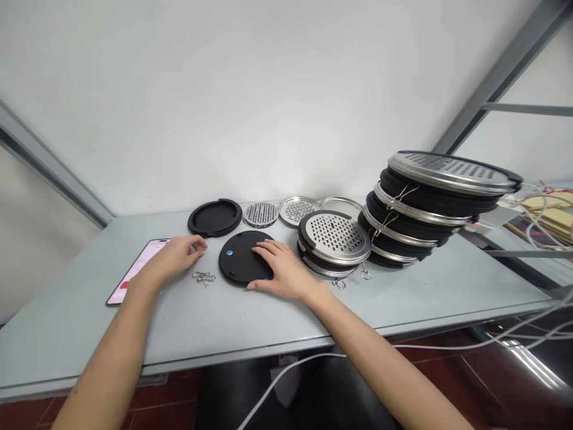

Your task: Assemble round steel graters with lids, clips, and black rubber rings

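A black round disc (239,257) with a small blue sticker lies flat on the table. My right hand (284,269) grips its right side, fingers over the top and thumb along the front rim. A sliver of blue shows by that hand, and whatever is beneath the palm is hidden. My left hand (179,257) hovers left of the disc with slightly curled fingers, thumb and fingertips apart, holding nothing. Just below its fingertips is a small heap of bent wire clips (204,278). Under the left wrist, a phone (136,272) with a lit screen lies partly covered.
Along the wall sit a black ring-shaped cover (215,218), a slotted metal disc (261,214) and a perforated metal plate (299,209). An assembled disc unit (335,239) stands right of my hand, beside a tall leaning stack (421,209). White cables (470,345) hang at the front edge.
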Tool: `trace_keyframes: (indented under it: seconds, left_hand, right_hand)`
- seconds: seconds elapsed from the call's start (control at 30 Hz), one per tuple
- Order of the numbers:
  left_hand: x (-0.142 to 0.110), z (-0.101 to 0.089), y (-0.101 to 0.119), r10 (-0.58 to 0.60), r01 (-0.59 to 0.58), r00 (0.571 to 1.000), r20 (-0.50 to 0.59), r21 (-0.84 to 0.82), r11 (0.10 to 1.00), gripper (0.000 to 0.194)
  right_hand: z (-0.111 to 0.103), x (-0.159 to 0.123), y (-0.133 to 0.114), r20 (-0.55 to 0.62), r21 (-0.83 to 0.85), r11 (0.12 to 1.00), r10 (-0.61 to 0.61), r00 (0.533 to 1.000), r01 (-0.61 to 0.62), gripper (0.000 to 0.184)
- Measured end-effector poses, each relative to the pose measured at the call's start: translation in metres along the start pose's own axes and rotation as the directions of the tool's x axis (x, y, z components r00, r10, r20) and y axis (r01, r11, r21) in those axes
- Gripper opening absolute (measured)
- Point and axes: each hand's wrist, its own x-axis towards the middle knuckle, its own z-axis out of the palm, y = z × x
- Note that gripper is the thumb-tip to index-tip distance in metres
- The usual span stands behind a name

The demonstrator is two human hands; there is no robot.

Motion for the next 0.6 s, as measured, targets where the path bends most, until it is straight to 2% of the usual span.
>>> trace_keyframes:
  seconds: [0.17,0.27,0.33,0.43,0.6]
  left_hand:
    - [0.001,-0.001,0.008,0.005,-0.016,0.983,-0.182,-0.061,0.998,0.025]
    - [0.0,-0.003,0.017,-0.003,-0.042,0.94,-0.34,-0.125,0.991,0.023]
    - [-0.001,-0.003,0.023,-0.017,-0.071,0.913,-0.408,-0.198,0.978,0.022]
    - [-0.002,-0.001,0.031,-0.031,-0.121,0.896,-0.444,-0.31,0.943,0.022]
    - [-0.002,0.008,0.042,-0.043,-0.175,0.909,-0.414,-0.475,0.862,0.025]
  right_hand:
    - [0.0,0.0,0.001,0.003,0.005,1.0,0.003,1.0,-0.003,0.083]
    - [0.0,0.0,0.001,0.008,0.007,1.0,-0.001,1.0,0.001,0.083]
    - [0.0,0.0,0.0,0.02,0.004,1.0,-0.012,1.0,0.011,0.081]
    - [0.0,0.0,-0.002,0.038,-0.007,0.999,-0.037,0.999,0.037,0.074]
    - [-0.004,0.0,-0.003,0.036,-0.042,0.998,-0.049,0.998,0.05,0.066]
